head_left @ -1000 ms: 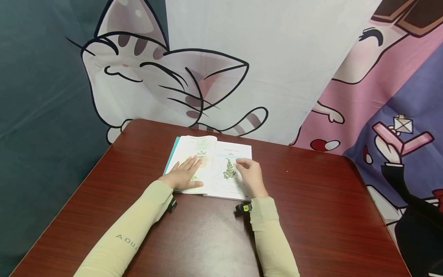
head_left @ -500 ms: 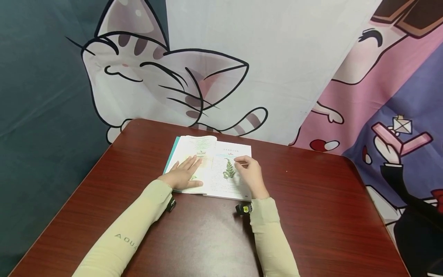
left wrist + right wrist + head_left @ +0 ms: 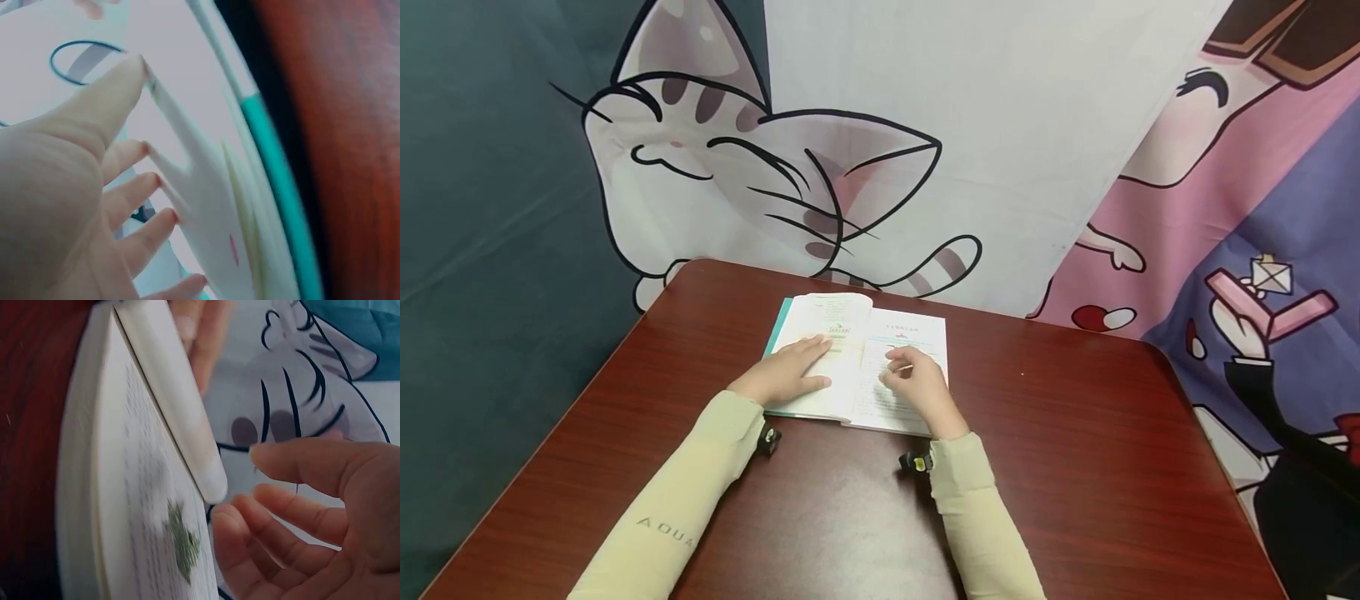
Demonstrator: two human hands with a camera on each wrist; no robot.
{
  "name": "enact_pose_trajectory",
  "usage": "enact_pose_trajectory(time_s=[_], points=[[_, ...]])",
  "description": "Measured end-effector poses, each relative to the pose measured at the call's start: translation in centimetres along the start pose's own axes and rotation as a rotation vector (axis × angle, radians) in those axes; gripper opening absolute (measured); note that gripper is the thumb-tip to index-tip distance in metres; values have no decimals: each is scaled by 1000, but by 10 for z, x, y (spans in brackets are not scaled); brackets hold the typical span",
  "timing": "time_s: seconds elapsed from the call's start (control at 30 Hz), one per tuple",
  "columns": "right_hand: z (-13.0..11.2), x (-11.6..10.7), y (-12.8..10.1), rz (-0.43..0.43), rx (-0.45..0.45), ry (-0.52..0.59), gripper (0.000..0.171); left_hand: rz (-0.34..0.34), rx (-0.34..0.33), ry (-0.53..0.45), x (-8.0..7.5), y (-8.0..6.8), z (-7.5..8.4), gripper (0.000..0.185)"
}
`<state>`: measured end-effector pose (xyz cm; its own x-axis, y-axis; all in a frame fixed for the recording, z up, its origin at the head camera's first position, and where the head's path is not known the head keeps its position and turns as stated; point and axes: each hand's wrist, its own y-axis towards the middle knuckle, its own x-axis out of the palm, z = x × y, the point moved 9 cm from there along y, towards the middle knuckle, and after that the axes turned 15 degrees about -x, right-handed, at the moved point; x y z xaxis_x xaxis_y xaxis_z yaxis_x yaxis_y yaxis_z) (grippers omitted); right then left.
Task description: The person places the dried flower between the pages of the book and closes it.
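Observation:
An open book (image 3: 898, 329) with a teal cover lies on the table. My left hand (image 3: 782, 373) rests on its left page, fingers spread. In the left wrist view, the fingertips of the left hand (image 3: 134, 206) touch the white page (image 3: 212, 194). My right hand (image 3: 917, 379) is over the right page, fingers loosely bent, covering most of a green fern picture. The right wrist view shows the thumb of the right hand (image 3: 281, 519) apart from its fingers, nothing visible between them. The fern picture (image 3: 182, 540) shows there beside small print.
The reddish-brown table (image 3: 1075, 450) extends around the book on every side. Behind it hangs a cloth backdrop (image 3: 1000, 125) with a cartoon cat. A small black wrist device (image 3: 916, 462) sits at the right sleeve, another (image 3: 768, 439) at the left.
My right hand has moved left across the right page, onto the fern picture. My left hand has slid slightly left, and its thumb lies higher on the page.

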<state>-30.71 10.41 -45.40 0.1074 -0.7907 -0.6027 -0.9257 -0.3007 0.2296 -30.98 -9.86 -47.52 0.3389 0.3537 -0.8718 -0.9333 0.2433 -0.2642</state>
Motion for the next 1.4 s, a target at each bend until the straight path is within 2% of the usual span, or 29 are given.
enact_pose_trajectory(time_s=[0.17, 0.3, 0.4, 0.53, 0.7, 0.77, 1.0, 1.2, 1.4], points=[[-10, 24, -2, -119, -15, -30, 47, 56, -41, -86, -14, 0, -4, 65], [-22, 45, -5, -198, -69, -45, 62, 113, -54, -160, -19, -1, -12, 59], [-30, 56, -7, -235, -124, -43, 56, 137, -71, -205, -22, -3, -18, 57], [-34, 64, -9, -250, -137, -78, 59, 153, -101, -242, -22, -5, -24, 56], [-36, 70, -14, -266, -98, -171, 94, 188, -115, -266, -22, -5, -29, 54], [-37, 71, -15, -269, -93, -198, 100, 200, -122, -288, -22, -6, -30, 54], [-41, 69, -16, -251, -124, -199, 97, 220, -177, -364, -18, -7, -39, 51], [-43, 70, -14, -233, -155, -187, 92, 247, -190, -391, -16, -10, -41, 48], [-41, 69, -14, -253, -144, -179, 103, 256, -236, -435, -18, -12, -45, 52]])
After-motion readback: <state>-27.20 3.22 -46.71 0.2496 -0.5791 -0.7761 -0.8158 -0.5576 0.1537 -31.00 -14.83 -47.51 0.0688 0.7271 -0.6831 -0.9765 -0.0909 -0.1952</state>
